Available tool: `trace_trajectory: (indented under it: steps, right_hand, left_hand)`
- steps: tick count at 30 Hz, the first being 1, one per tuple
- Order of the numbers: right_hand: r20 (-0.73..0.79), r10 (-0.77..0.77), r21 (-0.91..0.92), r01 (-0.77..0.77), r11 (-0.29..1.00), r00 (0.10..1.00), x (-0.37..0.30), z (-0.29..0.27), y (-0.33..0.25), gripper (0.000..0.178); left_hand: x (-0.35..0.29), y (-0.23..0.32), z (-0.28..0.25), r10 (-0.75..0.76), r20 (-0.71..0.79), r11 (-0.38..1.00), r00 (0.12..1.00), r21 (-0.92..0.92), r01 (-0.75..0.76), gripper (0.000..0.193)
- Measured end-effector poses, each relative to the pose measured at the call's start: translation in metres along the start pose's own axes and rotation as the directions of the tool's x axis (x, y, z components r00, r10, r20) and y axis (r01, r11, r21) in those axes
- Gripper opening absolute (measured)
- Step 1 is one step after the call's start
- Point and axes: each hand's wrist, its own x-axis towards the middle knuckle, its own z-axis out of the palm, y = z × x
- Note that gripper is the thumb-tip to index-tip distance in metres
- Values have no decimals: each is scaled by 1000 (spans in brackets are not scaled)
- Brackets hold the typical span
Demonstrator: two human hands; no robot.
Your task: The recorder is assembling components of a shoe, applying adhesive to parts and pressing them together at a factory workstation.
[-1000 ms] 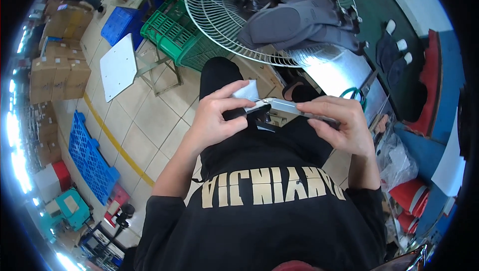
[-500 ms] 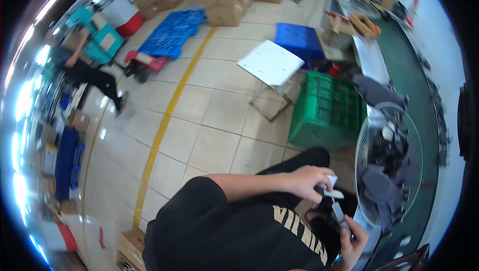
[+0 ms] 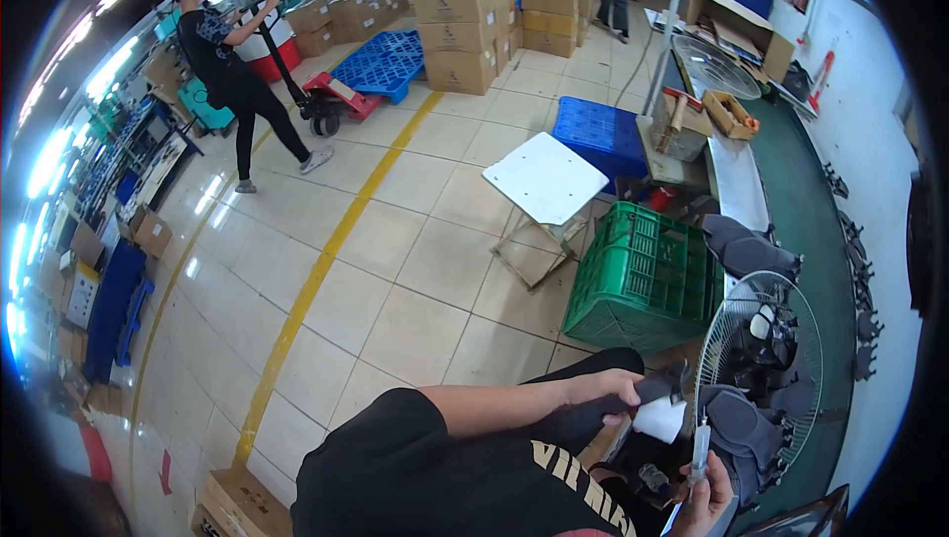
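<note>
My left hand is closed around a dark grey plastic part, its fingers partly hidden. Just below that part is a white sheet or cloth; whether the hand touches it I cannot tell. Lower right, my right hand grips a slim, translucent, syringe-like tube, narrow end up. Right of both hands, a round wire fan guard holds small black and white parts and dark grey plastic covers. A small clear object lies below, near my lap.
Ahead are a green crate, a white-topped stool and a blue bin. The green bench runs along the right wall. At the far left a person handles a red pallet truck by a blue pallet.
My hands have moved apart; the syringe-like tube now points up, away from the left hand's part. The view has shifted, and the person with the pallet truck shows more fully.
</note>
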Motion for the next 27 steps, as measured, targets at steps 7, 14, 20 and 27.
trace_trajectory:
  steps: [7, 14, 20, 27]
  right_hand:
    - [-171, -40, 57, 50, 997, 985, -13, -18, 26, 41]
    - [-267, 9, 68, 10, 998, 964, -32, -6, 16, 42]
    - [-225, 97, 63, -85, 994, 969, -17, 2, 2, 37]
    - [-292, 56, 13, -54, 998, 955, -18, -1, 4, 35]
  left_hand:
    - [25, 17, 17, 106, 169, 819, 980, -574, 10, 72]
    - [65, 13, 25, 8, 206, 817, 979, -566, 113, 68]
    - [63, 10, 24, -5, 147, 748, 989, -656, 101, 65]
    - [80, -7, 18, -87, 123, 772, 989, -619, 145, 65]
